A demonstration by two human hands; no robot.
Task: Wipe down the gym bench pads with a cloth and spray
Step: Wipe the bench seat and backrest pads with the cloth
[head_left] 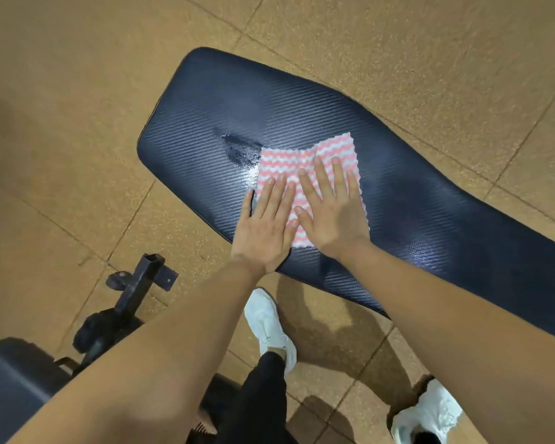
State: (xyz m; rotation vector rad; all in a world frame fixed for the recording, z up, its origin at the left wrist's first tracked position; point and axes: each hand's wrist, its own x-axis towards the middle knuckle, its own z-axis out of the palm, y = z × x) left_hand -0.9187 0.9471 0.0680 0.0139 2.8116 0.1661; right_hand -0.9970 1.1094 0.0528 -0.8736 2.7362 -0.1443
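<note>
A long dark blue bench pad [414,200] with a ribbed texture runs from upper left to lower right. A pink-and-white zigzag cloth [305,158] lies flat on its middle. My left hand [265,229] presses on the cloth's left edge with straight fingers, its thumb on the bare pad. Beside it, my right hand [329,206] lies flat on the cloth with fingers spread. A wet patch [241,150] glistens on the pad just left of the cloth. No spray bottle is in view.
Tan rubber floor tiles [77,123] surround the bench. A black metal frame post [138,283] stands at lower left, with a second dark pad [10,386] at the bottom left corner. My white shoes [266,322] stand under the pad's near edge.
</note>
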